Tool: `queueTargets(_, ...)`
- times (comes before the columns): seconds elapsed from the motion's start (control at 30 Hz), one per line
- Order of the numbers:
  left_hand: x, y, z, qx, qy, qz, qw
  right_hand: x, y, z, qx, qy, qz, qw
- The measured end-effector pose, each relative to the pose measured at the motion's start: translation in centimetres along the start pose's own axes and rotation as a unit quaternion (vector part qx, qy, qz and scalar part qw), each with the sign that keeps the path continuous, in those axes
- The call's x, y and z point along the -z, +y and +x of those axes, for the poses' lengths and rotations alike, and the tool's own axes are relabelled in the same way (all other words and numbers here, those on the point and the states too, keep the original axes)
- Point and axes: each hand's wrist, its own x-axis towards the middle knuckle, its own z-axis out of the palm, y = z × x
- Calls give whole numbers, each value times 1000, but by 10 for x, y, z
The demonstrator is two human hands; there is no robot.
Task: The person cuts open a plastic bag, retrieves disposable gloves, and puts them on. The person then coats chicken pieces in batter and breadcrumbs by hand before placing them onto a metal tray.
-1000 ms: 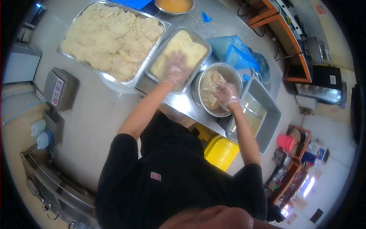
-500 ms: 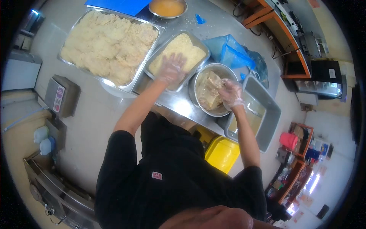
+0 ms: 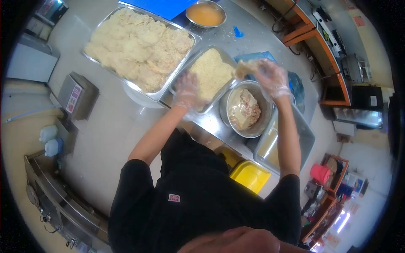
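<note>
In a clear plastic glove, my right hand (image 3: 272, 79) is raised over the steel bowl (image 3: 270, 101) and grips a limp, batter-coated piece of meat (image 3: 245, 69). The piece hangs at the right rim of a metal tray filled with pale breadcrumbs (image 3: 211, 71). Inside the bowl, more pinkish meat (image 3: 249, 111) lies in creamy batter. My left hand (image 3: 187, 90), gloved too, rests at the left side of the crumb tray, its fingers stretched out and holding nothing.
A large metal tray (image 3: 162, 93) heaped with breaded pieces (image 3: 139, 46) stands at the left. Beyond are a bowl of orange liquid (image 3: 206, 14) and a blue board (image 3: 164, 6). A grey tub (image 3: 306, 135) sits right of the bowl, a yellow bin (image 3: 251, 177) below the table.
My right hand has lifted the piece of meat out of the batter bowl toward the crumb tray. My left hand has moved from the middle of the crumbs to their left side.
</note>
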Motion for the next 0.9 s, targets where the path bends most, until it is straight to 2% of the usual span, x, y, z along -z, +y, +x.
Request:
queueTargets(0.03,3,2,-3,9,-6,-8,1000,-11,0,8,3,3,27,1000)
queueTargets(0.13,22,8,-12,46,-52,-42,997,-69,-1,27,-103,-180,-57,977)
queueTargets(0.23,22,9,-15,55,-54,-32,996,-109,16,15,-11,-200,-131,971)
queueTargets(0.33,14,10,-20,51,-29,-37,998,-99,31,-9,7,-131,-56,990)
queueTargets(0.43,-21,6,-1,26,11,-32,999,-77,38,-36,-82,-101,-26,991)
queueTargets(0.5,-47,-1,16,23,10,-97,995,-70,54,-54,-138,-79,19,987)
queueTargets(0.63,-12,2,51,56,-46,-180,981,-76,85,-82,-177,-65,111,976)
queueTargets(0.73,31,31,55,26,56,-164,985,-86,102,-91,-175,-40,137,974)
queueTargets(0.8,-28,0,93,-47,167,-58,983,-93,111,-99,-166,-21,152,974)
queueTargets(0.87,-42,-8,102,-68,174,34,982,-94,116,-104,-152,-6,180,972)
queueTargets(0.9,-33,-2,91,-51,125,75,988,-91,114,-105,-154,-5,196,968)
